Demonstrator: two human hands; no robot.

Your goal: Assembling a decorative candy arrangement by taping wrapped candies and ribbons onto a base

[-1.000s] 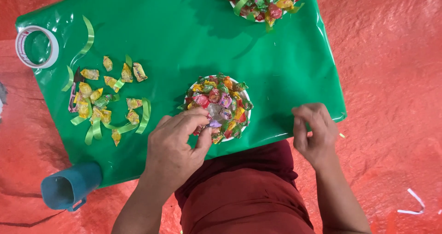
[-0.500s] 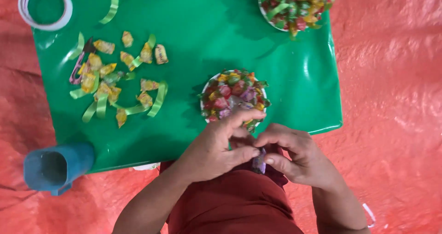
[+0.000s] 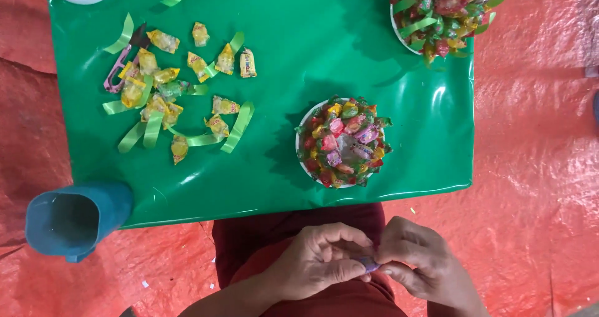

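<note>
Both hands meet low over the lap, below the green counter (image 3: 374, 55): left hand (image 3: 318, 264) and right hand (image 3: 415, 264) each have a tight fingertip grip on one small purple candy (image 3: 369, 264) between them. The candy bowl (image 3: 342, 141) sits just above, near the counter's edge.

Head view, straight down, above green table (image 3: 374, 42)

Small purple-wrapped candy (image 3: 368, 264), low in the frame just right of centre, pinched between the fingertips of both hands above a dark red lap. Mostly hidden by the fingers; only a sliver of shiny purple wrapper visible, shape and tilt not discernible.
</note>
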